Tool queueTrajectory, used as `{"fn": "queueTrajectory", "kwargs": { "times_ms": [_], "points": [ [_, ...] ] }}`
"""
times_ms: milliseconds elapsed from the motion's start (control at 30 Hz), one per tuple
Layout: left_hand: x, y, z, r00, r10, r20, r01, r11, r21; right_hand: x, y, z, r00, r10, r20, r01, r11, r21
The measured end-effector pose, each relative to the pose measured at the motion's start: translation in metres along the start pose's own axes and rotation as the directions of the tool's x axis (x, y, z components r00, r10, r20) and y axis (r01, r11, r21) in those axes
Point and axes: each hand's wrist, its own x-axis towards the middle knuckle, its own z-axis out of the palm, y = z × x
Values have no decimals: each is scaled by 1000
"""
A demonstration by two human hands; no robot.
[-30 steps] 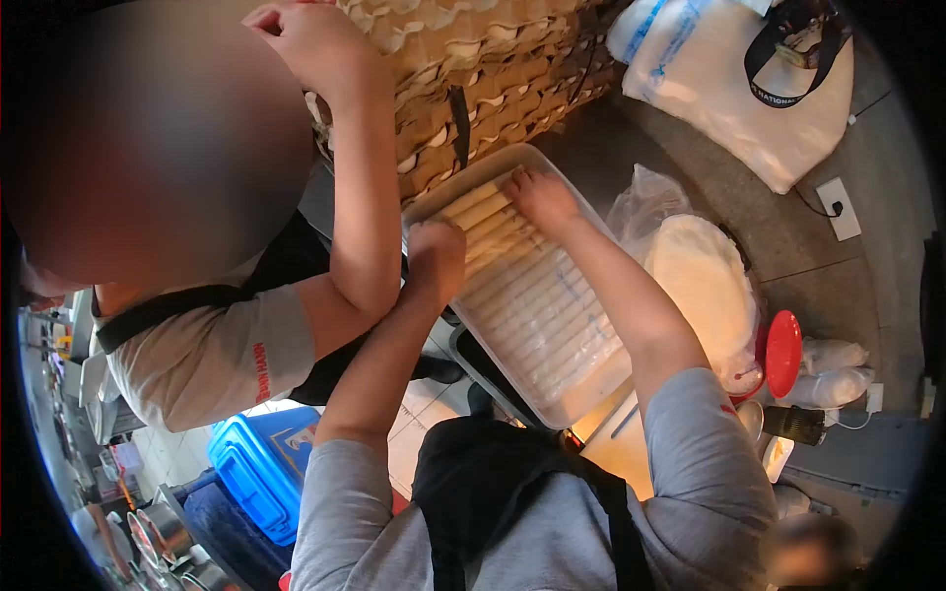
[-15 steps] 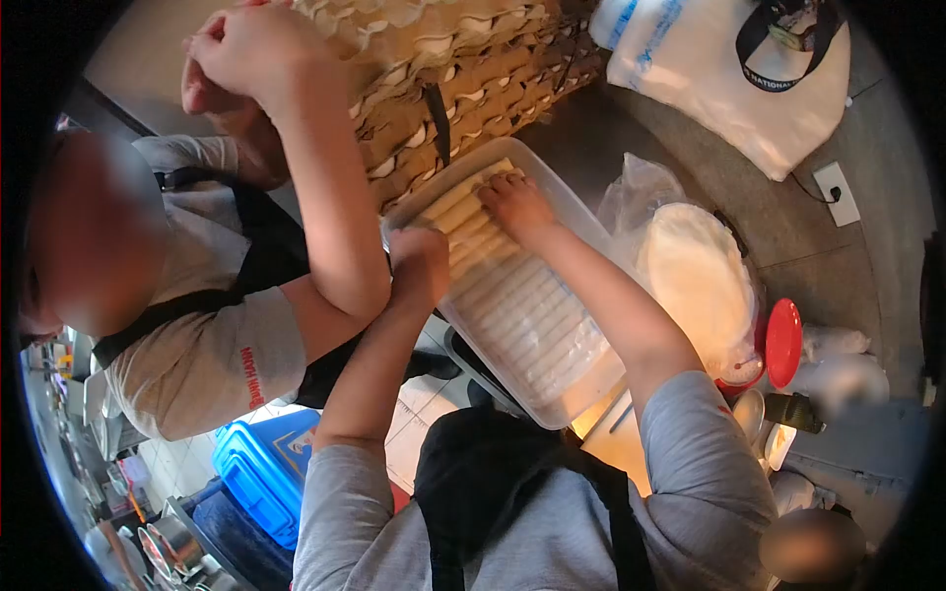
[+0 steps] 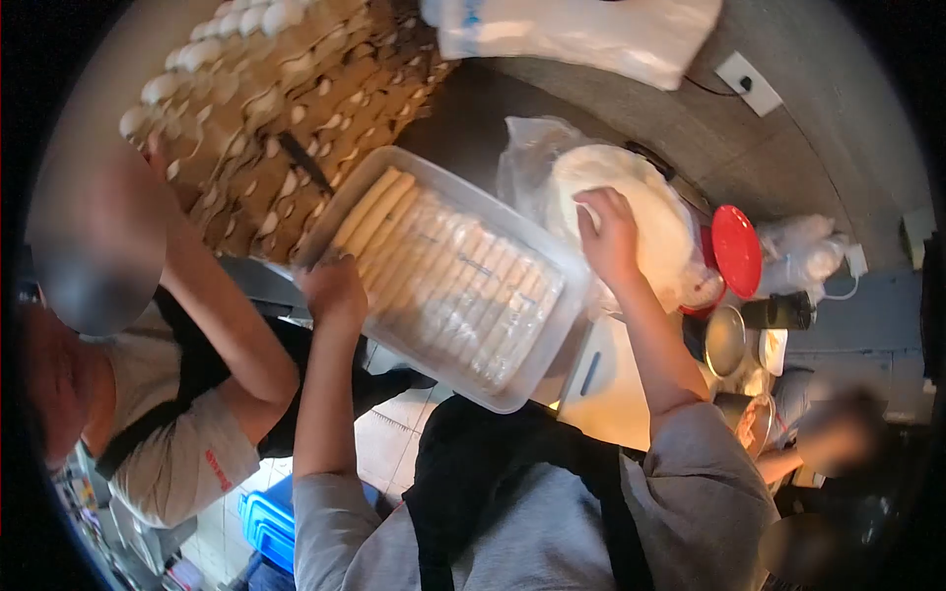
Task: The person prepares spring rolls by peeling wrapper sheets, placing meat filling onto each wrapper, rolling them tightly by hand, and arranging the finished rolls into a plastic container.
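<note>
Filling the upper left, at ten o'clock, stands a tall stack of brown cardboard egg trays [image 3: 296,108] with white eggs showing at its top edge; just below it, at the centre, lies the clear rectangular plastic tub [image 3: 552,340], tilted diagonally and packed with rows of pale rolled pastry sticks [image 3: 463,286]; a co-worker in a beige shirt [image 3: 187,463] stands at eight o'clock, one arm raised against the stack; at two o'clock of the tub sits a round pile of thin white wrappers [image 3: 660,222] on crumpled clear plastic; a red round lid [image 3: 737,251] stands just beside it at three o'clock; the left hand [image 3: 335,291] grips the tub's near-left rim, fingers curled over it; the right hand [image 3: 609,234] rests on the wrapper pile, fingers bent and pinching at its top sheet.
</note>
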Motion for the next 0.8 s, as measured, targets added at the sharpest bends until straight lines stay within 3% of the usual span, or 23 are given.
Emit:
{"fn": "queueTrajectory", "kwargs": {
  "times_ms": [67, 167, 233, 333, 600, 633, 800],
  "points": [
    [-3, 16, -25, 999, 36, 4, -34, 987, -159, -31, 25, -18, 996, 81, 48, -74, 988, -139],
    [-5, 44, -39, 992, 113, -60, -127, 921, -370, -53, 21, -28, 998, 25, 61, -10, 973, -232],
    [-6, 64, -49, 984, 153, -90, -177, 847, -501, -57, 28, -27, 999, 4, 50, 6, 983, -186],
    [-12, 89, -62, 928, 227, -294, -360, 750, -555, -55, 40, -24, 999, 30, 38, -25, 991, -130],
    [-43, 150, -82, 931, 304, -202, -336, 502, -797, -49, 62, -23, 985, 147, 86, -153, 986, 72],
    [-45, 158, -80, 927, 319, -199, -327, 422, -846, -49, 64, -22, 982, 167, 90, -176, 979, 104],
    [-31, 207, -67, 901, 214, -378, -431, 328, -841, -45, 83, -19, 973, 199, 118, -222, 949, 224]
  ]
}}
